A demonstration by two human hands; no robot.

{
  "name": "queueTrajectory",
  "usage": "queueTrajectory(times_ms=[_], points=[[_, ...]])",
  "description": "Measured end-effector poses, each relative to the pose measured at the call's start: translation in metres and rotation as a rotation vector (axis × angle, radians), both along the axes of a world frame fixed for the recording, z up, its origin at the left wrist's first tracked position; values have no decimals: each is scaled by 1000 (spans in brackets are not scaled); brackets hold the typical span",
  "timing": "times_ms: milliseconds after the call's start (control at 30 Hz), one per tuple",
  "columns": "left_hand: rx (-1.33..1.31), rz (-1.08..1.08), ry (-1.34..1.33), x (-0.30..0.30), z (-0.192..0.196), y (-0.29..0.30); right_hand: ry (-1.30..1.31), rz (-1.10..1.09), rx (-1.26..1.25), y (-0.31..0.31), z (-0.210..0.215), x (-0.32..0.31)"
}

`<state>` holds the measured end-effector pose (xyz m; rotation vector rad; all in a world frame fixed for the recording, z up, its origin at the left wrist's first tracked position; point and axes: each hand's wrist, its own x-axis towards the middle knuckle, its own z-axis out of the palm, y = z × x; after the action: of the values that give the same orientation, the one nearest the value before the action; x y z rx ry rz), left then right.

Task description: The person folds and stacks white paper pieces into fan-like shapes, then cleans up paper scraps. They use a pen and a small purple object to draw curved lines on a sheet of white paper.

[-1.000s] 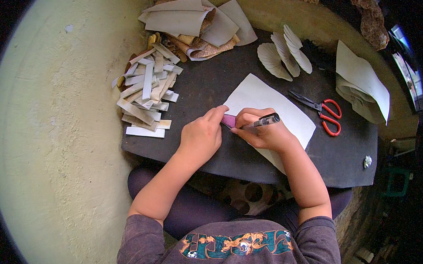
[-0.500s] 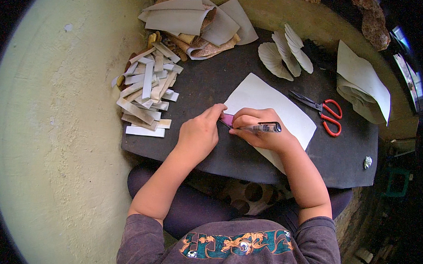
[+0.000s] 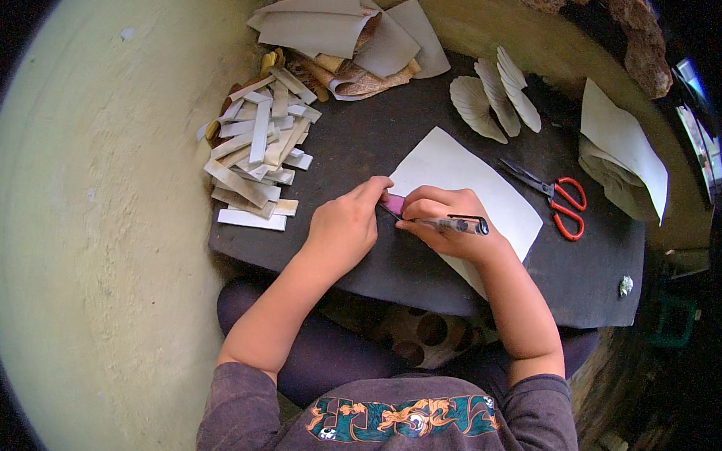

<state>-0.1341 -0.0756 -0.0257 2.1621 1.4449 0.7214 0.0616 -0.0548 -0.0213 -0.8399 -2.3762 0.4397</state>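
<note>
On the dark work board lies a white sheet (image 3: 478, 178), set at a slant. A small pink-purple flat piece (image 3: 393, 204) rests at the sheet's left edge, partly covered by my fingers. My left hand (image 3: 345, 226) presses its fingers together at the left end of this piece, holding it there. Between the fingers and thumb of my right hand (image 3: 454, 221) is a clear-barrelled pen (image 3: 466, 224) with a black end. Its tip points left, down by the near edge of the pink piece, and is mostly hidden by my fingers.
Red-handled scissors (image 3: 565, 199) lie right of the sheet. White strips (image 3: 260, 154) are heaped at the left, and folded sheets (image 3: 320, 33) at the back. Scalloped fan-shaped pieces (image 3: 476, 106) stand behind the sheet. More curled sheets (image 3: 624, 151) and a crumpled scrap (image 3: 626, 286) are at the right.
The view has shifted slightly, so the board's things appear a little further right. My right hand and the pen's rear end sit slightly lower and further right. Both hands keep their holds.
</note>
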Motion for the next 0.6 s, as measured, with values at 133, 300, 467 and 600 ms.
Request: queueTrajectory(times_ms=[133, 300, 467, 600], points=[[-38, 8, -6, -1, 0, 0, -7, 44, 17, 1, -5, 4], [-56, 13, -14, -1, -2, 1, -37, 48, 95, 1, 2, 3], [-63, 16, -22, -2, -3, 1, -10, 106, 77, 1, 1, 7], [-61, 6, -50, -3, -3, 1, -15, 121, 117, 1, -3, 8]])
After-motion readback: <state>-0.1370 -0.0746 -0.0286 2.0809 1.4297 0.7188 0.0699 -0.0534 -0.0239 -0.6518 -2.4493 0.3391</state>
